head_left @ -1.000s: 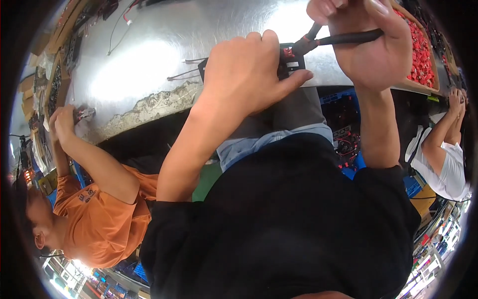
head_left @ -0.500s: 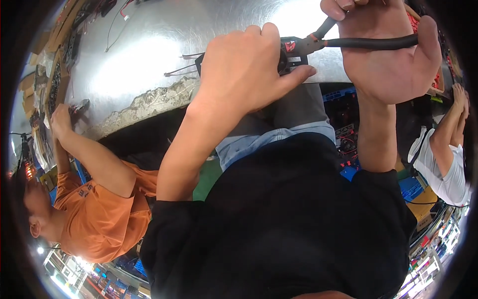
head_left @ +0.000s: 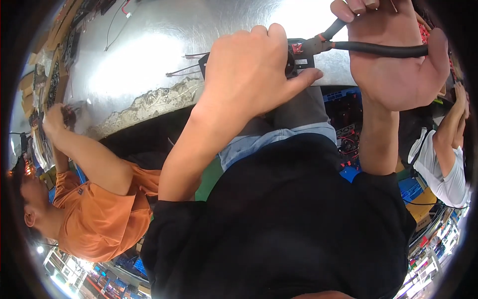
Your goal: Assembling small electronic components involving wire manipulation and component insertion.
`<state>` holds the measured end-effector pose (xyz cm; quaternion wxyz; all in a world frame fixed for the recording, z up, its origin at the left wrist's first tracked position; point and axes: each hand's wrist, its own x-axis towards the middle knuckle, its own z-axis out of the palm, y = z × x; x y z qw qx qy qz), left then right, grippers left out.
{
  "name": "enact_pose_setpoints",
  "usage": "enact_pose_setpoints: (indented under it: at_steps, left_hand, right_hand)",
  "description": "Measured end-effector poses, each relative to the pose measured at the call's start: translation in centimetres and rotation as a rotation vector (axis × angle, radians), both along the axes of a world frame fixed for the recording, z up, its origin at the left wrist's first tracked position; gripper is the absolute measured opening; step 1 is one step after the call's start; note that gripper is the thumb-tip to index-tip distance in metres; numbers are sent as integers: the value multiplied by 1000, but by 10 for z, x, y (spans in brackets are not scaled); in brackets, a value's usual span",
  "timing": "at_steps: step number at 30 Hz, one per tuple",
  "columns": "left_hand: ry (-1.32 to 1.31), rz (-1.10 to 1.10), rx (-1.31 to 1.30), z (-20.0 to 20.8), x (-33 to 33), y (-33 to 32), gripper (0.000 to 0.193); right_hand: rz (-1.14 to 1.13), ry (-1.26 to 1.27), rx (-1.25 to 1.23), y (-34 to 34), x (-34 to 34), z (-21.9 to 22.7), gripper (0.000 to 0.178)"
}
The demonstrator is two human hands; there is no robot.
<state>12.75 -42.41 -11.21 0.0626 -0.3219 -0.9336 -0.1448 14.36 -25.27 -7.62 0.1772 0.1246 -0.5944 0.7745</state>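
My left hand (head_left: pixel 246 74) lies over a flat black housing (head_left: pixel 308 62) near the table's front edge, its fingers wrapped over it and the thumb stretched out to the right. Thin dark leads (head_left: pixel 184 71) stick out from the housing's left side. My right hand (head_left: pixel 386 79), palm showing, grips a pair of pliers (head_left: pixel 373 48) with black sleeved handles. One handle crosses the palm to the thumb and the other rests against the fingers; the handles are spread apart. The pliers' jaws meet a small red part (head_left: pixel 297 49) on the housing; whether they grip it, I cannot tell.
The shiny metal table (head_left: pixel 144 55) has a chipped, rough front edge (head_left: pixel 149 105). A thin cable with a small connector (head_left: pixel 128 15) lies at the far left. A co-worker in orange (head_left: pixel 99 214) sits on the left, another in white (head_left: pixel 438 164) on the right.
Both my hands, the pliers and the housing have shifted slightly to the right. The pliers' jaws stay at the red part. The co-worker's hand on the left has moved a little.
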Motion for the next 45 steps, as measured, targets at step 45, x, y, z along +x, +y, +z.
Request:
enact_pose_setpoints:
  at_steps: [45]
  left_hand:
    - [-360,-168,497,-14,-14,-17,21]
  right_hand:
    - [1536,-446,71,1,-84,46,48]
